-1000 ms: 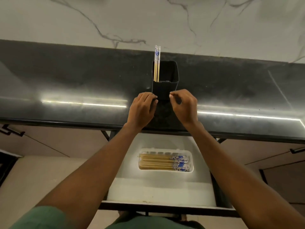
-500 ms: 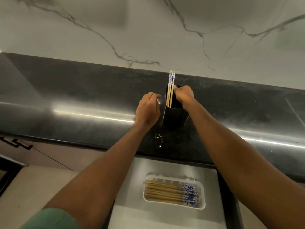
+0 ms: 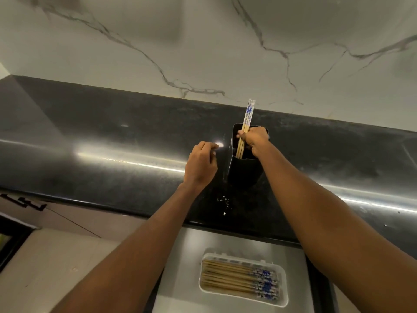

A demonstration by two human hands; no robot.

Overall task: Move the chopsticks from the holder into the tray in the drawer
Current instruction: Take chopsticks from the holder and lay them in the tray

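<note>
A black square holder (image 3: 242, 170) stands on the dark countertop (image 3: 112, 141). A pair of wooden chopsticks (image 3: 247, 116) with blue-and-white tops sticks up out of it. My right hand (image 3: 255, 141) grips those chopsticks at the holder's mouth, its fingers curled round them. My left hand (image 3: 200, 164) hovers just left of the holder, loosely curled, holding nothing and apart from it. Below, in the open drawer (image 3: 180, 279), a white tray (image 3: 284, 288) holds several chopsticks (image 3: 230, 276) lying flat, painted ends to the right.
A marbled white wall (image 3: 203, 41) rises behind the counter. Small wet specks (image 3: 223, 199) lie on the counter in front of the holder. Cabinet fronts with dark handles (image 3: 24, 203) sit lower left. The drawer's dark right side (image 3: 320, 285) runs beside the tray.
My right hand has closed round the chopsticks in the holder. My left hand has come off the holder's side and drifted a little left. The view has tilted slightly.
</note>
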